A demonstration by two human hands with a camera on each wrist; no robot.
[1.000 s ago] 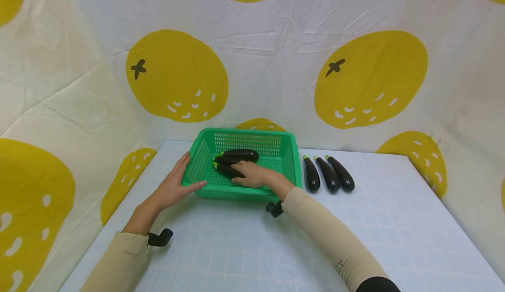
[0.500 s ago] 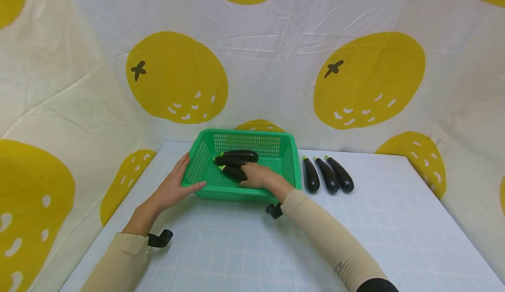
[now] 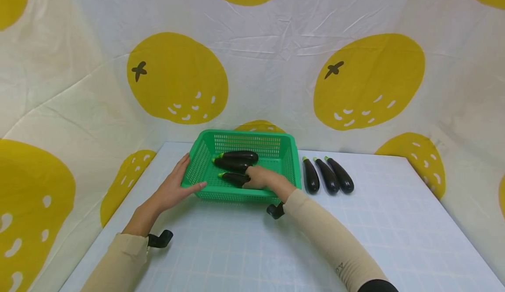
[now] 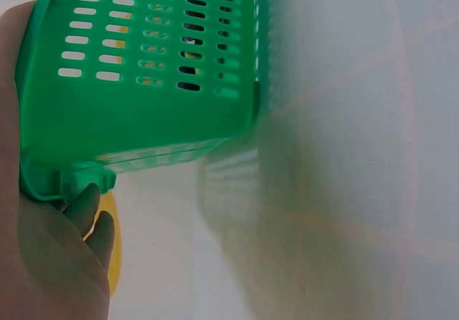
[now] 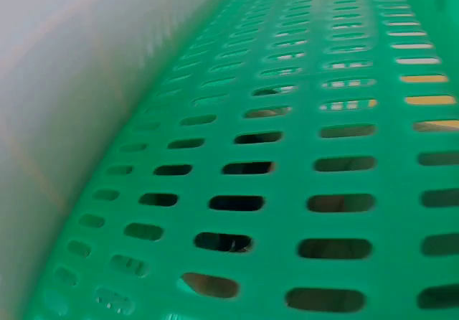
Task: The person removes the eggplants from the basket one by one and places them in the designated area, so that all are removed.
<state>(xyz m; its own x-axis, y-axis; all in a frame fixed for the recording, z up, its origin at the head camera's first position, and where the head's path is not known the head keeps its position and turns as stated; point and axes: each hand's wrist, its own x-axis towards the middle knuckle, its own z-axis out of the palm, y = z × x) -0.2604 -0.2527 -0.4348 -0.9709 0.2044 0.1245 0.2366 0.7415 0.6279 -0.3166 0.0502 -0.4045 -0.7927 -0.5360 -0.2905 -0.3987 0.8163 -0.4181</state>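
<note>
A green plastic basket [image 3: 276, 139] with slotted walls stands at the back of the table. My left hand [image 3: 170, 189] holds its left front corner, thumb over the front rim and fingers along the left side; in the left wrist view fingertips [image 4: 100, 227] bend at the rim. Inside, my right hand [image 3: 262, 178] grips the right end of an eggplant [image 3: 232, 178] close to the front wall. Behind it lie a second eggplant [image 3: 230, 165] and a third eggplant [image 3: 240, 155], side by side, stems left. The basket wall [image 5: 287, 148] hides most of the right hand in the right wrist view.
Right of the basket, three more eggplants lie on the table in a row: a left one [image 3: 311, 176], a middle one [image 3: 327, 176] and a right one [image 3: 340, 176]. A white cloth with yellow fruit prints [image 3: 272, 77] hangs behind the pale checked table [image 3: 221, 248].
My right hand has drawn the front eggplant toward the basket's front wall, opening a gap from the eggplants behind. My left hand stays on the basket corner.
</note>
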